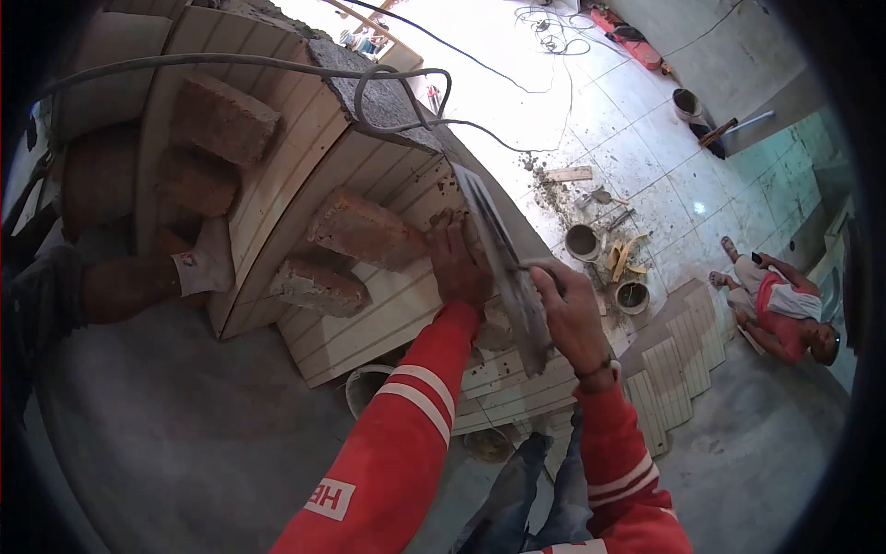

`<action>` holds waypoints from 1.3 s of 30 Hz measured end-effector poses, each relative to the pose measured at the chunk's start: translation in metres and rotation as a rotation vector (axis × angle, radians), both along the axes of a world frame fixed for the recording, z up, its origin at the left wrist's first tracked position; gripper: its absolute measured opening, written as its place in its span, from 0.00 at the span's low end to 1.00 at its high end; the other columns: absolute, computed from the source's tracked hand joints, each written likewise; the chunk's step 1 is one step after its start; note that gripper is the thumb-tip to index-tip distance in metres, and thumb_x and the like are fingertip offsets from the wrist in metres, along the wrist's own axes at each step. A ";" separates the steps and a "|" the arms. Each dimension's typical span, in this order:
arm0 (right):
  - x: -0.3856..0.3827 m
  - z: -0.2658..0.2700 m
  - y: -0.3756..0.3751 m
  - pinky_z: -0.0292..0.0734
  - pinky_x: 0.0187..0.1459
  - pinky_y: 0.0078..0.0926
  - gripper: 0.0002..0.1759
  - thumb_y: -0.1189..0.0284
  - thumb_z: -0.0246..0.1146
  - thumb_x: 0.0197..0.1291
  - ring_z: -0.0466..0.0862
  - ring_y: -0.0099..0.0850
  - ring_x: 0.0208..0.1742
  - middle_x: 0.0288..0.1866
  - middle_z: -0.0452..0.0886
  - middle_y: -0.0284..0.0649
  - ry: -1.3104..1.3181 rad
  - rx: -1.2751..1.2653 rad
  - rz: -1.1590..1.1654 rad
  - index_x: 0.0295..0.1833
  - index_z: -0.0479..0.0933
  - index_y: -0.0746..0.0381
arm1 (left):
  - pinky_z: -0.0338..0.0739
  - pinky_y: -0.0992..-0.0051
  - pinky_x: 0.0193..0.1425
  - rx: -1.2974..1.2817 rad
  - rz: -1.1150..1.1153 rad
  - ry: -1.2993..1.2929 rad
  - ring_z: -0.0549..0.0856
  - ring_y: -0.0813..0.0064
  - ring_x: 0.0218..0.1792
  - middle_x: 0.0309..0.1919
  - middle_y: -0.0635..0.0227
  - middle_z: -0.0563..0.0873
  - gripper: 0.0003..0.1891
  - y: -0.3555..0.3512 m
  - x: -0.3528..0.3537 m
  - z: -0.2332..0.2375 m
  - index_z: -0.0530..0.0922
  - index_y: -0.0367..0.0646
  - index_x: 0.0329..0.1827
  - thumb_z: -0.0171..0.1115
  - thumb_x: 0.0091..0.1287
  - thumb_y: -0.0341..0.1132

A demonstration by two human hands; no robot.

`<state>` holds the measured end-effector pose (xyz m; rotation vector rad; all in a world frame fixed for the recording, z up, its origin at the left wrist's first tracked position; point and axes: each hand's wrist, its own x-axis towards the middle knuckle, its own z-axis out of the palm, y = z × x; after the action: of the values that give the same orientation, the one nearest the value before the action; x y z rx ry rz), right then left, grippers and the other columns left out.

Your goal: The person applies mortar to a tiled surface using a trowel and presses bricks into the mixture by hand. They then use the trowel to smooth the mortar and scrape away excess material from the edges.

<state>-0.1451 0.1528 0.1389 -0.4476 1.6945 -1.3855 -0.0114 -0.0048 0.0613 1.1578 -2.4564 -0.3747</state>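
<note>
My right hand (568,309) is closed around a long, flat metal trowel (506,249), seen nearly edge-on and slightly blurred. The blade stands upright along the front of a tiled step. Just left of it, my left hand (461,268) reaches onto the step tread (397,288). Its fingers curl over a brownish lump, too hidden to name. Beside that hand lies a reddish brick (365,229), with a second brick (321,288) lower left. Crumbs of mortar dot the tiles near the blade.
More bricks (226,118) rest on the upper step, by another person's foot (205,268). A black cable (249,60) loops over the stair edge. Mortar buckets (582,242) and loose tiles (678,365) lie on the floor. A person (784,300) sits at the right.
</note>
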 end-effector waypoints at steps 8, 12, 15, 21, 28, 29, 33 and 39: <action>-0.007 -0.017 -0.079 0.80 0.46 0.28 0.17 0.64 0.63 0.78 0.86 0.26 0.39 0.39 0.91 0.44 0.097 -0.110 -0.017 0.55 0.87 0.68 | 0.68 0.52 0.81 0.113 0.074 -0.007 0.71 0.42 0.77 0.74 0.46 0.73 0.27 -0.005 0.003 -0.005 0.73 0.36 0.69 0.67 0.66 0.25; -0.007 -0.024 -0.108 0.83 0.50 0.33 0.17 0.63 0.64 0.76 0.91 0.37 0.44 0.43 0.92 0.50 0.095 -0.091 -0.040 0.53 0.88 0.67 | 0.70 0.52 0.77 0.570 0.229 0.445 0.74 0.42 0.72 0.72 0.46 0.73 0.32 -0.004 -0.008 0.005 0.71 0.37 0.73 0.70 0.66 0.33; -0.017 -0.054 -0.136 0.84 0.50 0.36 0.18 0.62 0.65 0.75 0.92 0.42 0.44 0.43 0.91 0.53 0.185 -0.092 -0.021 0.53 0.88 0.67 | 0.70 0.49 0.74 0.455 0.153 0.387 0.74 0.40 0.70 0.69 0.45 0.73 0.38 -0.009 -0.004 0.004 0.69 0.37 0.73 0.75 0.62 0.42; -0.026 -0.077 -0.129 0.84 0.51 0.40 0.21 0.58 0.64 0.74 0.92 0.50 0.46 0.43 0.91 0.57 0.187 0.017 0.088 0.52 0.89 0.66 | 0.61 0.42 0.82 0.058 -0.033 0.019 0.68 0.34 0.76 0.73 0.40 0.71 0.33 -0.008 0.003 -0.002 0.71 0.31 0.71 0.61 0.60 0.29; -0.033 -0.077 -0.157 0.85 0.52 0.41 0.21 0.58 0.63 0.74 0.91 0.52 0.47 0.44 0.91 0.57 0.328 0.045 0.100 0.51 0.89 0.65 | 0.59 0.41 0.83 0.035 -0.032 0.045 0.66 0.33 0.77 0.73 0.41 0.70 0.33 -0.008 0.001 -0.001 0.70 0.30 0.71 0.60 0.59 0.28; -0.029 -0.075 -0.145 0.85 0.52 0.41 0.21 0.58 0.63 0.74 0.91 0.52 0.47 0.44 0.91 0.57 0.324 0.048 0.105 0.51 0.89 0.65 | 0.59 0.41 0.83 0.038 -0.028 0.041 0.66 0.33 0.77 0.73 0.41 0.70 0.33 -0.007 0.003 -0.001 0.70 0.30 0.71 0.60 0.59 0.28; -0.027 -0.077 -0.133 0.85 0.52 0.43 0.21 0.57 0.63 0.74 0.91 0.53 0.47 0.44 0.91 0.56 0.226 0.027 0.073 0.51 0.89 0.65 | 0.59 0.41 0.83 0.077 -0.032 0.035 0.66 0.33 0.78 0.73 0.39 0.71 0.35 -0.010 0.002 -0.002 0.69 0.30 0.73 0.62 0.59 0.29; -0.031 -0.051 -0.144 0.82 0.54 0.38 0.22 0.58 0.65 0.74 0.90 0.49 0.47 0.45 0.91 0.55 0.166 -0.050 0.075 0.52 0.89 0.68 | 0.66 0.42 0.77 -0.006 -0.054 -0.016 0.70 0.33 0.73 0.71 0.43 0.71 0.44 -0.011 0.010 -0.013 0.68 0.34 0.74 0.78 0.57 0.40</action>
<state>-0.1756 0.0088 0.0877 -0.6640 1.7601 -1.3697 -0.0013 -0.0154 0.0487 1.0987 -2.5048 -0.3748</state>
